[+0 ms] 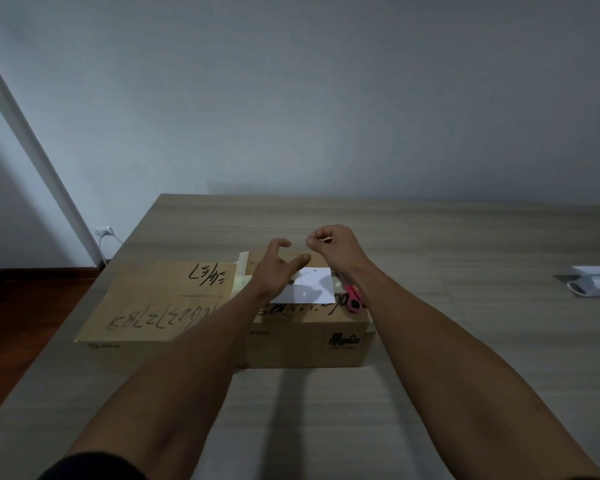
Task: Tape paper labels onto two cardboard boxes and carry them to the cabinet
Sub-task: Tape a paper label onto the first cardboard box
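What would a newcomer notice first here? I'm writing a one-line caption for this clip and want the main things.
Two bare forearms reach over a wooden table, the left hand spread open and the right hand curled, both above a white paper label lying on the right cardboard box. Beside it sits the left cardboard box with black handwriting, and pink-handled scissors lie by the label's right edge.

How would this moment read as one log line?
stage: labelling | paper label: on right box | left hand: open above label | right hand: fingers curled, contents unclear

Two boxes (153, 303) side by side on the table (465, 341); paper (309, 289) atop the right one.
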